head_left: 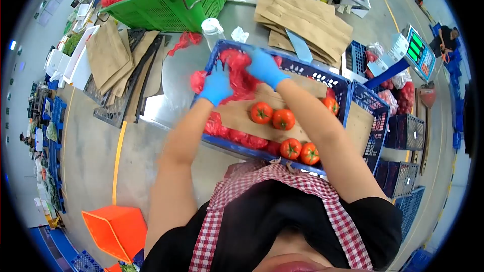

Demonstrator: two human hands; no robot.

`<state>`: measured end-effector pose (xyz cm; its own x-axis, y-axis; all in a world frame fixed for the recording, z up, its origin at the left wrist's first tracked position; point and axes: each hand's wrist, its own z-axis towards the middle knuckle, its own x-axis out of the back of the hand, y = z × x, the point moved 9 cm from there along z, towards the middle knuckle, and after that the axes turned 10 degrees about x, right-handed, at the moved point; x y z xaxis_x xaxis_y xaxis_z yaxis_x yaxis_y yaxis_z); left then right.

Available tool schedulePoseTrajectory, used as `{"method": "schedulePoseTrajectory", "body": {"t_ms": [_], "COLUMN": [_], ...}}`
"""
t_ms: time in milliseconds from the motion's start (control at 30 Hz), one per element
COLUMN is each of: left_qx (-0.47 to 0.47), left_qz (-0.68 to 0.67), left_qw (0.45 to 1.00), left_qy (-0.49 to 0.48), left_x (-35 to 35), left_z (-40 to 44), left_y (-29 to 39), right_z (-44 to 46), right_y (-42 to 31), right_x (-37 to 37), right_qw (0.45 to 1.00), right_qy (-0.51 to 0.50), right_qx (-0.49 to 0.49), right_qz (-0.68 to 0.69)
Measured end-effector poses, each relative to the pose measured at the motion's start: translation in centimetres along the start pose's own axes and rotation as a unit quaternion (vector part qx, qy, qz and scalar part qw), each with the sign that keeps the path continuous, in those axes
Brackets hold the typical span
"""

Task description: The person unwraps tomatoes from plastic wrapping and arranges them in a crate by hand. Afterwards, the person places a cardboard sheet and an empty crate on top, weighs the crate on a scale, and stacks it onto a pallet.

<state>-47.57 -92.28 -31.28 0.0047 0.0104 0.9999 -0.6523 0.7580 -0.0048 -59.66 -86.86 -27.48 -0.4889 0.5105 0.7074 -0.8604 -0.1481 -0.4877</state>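
Over the far left of a blue plastic crate (pixel 346 102), both my hands, in blue gloves, work on a red plastic bag (pixel 241 81). My left hand (pixel 217 85) has its fingers closed on the bag's near left part. On the opposite side, my right hand (pixel 267 67) grips the bag near the crate's far edge; its fingertips are partly blurred. Whatever is inside the bag is hard to make out. Several bare red tomatoes (pixel 261 113) lie on brown paper (pixel 237 118) in the crate. Red-wrapped bundles (pixel 252 141) line its near left side.
A green crate (pixel 166 12) heaped with red bags stands at the far left, beside a clear bottle (pixel 213 32). Brown paper sheets (pixel 307 20) are stacked behind the crate. To the right are a scale display (pixel 420 53) and another blue crate (pixel 375 121). An orange bin (pixel 116 231) sits lower left.
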Motion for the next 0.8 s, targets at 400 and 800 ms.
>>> {"method": "schedulePoseTrajectory", "body": {"t_ms": [400,800], "left_qx": [-0.148,-0.193], "left_qz": [-0.271,0.088], "left_qw": [0.944,0.972], "left_qy": [0.117,0.102], "left_x": [1.9,-0.8], "left_z": [-1.9,6.0], "left_y": [0.0,6.2], "right_z": [-9.2,-12.5], "right_y": [-0.2,0.1], "right_x": [1.3,9.8], "right_qw": [0.993,0.858], "right_qy": [-0.028,0.163], "right_qx": [-0.103,-0.408], "right_qz": [-0.046,0.266]}}
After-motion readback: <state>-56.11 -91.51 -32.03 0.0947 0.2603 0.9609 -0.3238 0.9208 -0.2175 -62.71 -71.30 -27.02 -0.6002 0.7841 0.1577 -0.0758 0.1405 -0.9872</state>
